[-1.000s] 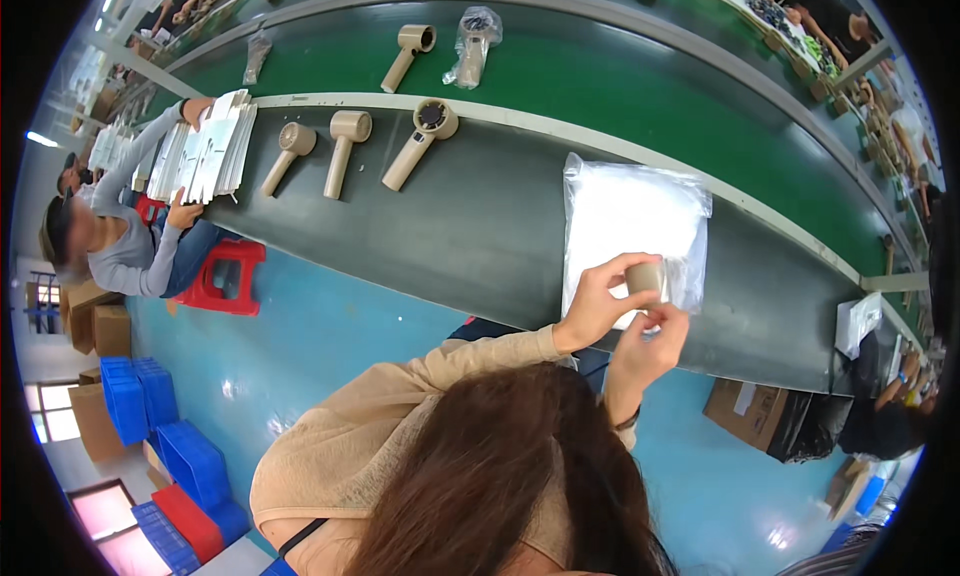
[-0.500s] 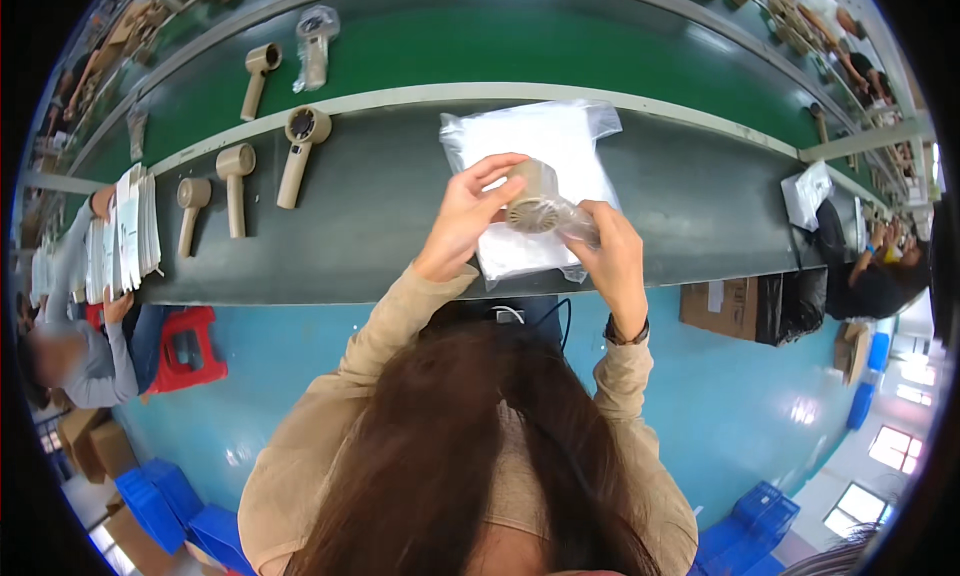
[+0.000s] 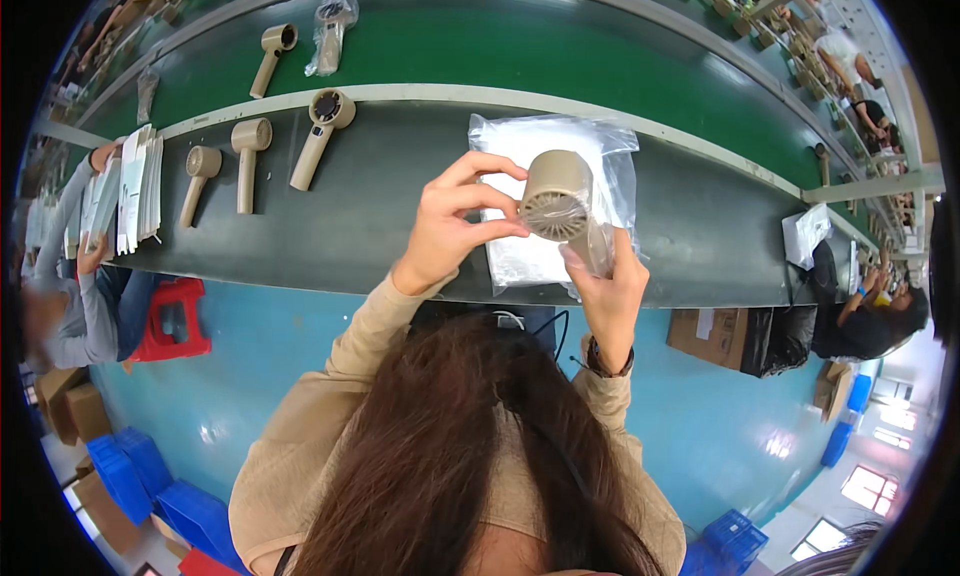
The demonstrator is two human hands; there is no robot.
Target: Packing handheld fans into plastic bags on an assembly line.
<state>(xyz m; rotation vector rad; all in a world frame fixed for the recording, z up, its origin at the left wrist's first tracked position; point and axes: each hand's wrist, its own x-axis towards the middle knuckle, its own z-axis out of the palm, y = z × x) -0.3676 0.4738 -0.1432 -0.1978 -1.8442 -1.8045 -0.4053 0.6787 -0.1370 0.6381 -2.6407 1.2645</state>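
Observation:
A beige handheld fan point(image 3: 558, 181) is held up over the table, its round head uppermost. My right hand point(image 3: 612, 288) is closed round its handle, which shows through a clear plastic sleeve. The sleeve's film also lies over the fan's slotted grille. At the left of the fan head, my left hand point(image 3: 455, 216) has its fingers curved and apart, the tips at or very near the head's side. Below the fan lies a stack of clear plastic bags point(image 3: 510, 261) with a white look.
Several beige fans, among them one fan point(image 3: 323, 141), stand or lie to the left on the dark table point(image 3: 400, 136). Beyond is a green conveyor belt point(image 3: 450, 46), with a bagged fan point(image 3: 330, 41) on it. At far left a person's hands hold white flat sheets point(image 3: 138, 191). A cardboard box point(image 3: 708, 336) stands right.
The fan has tipped more upright and shifted slightly right in my right hand. My left hand's fingers have come off the top of its head and spread at its side.

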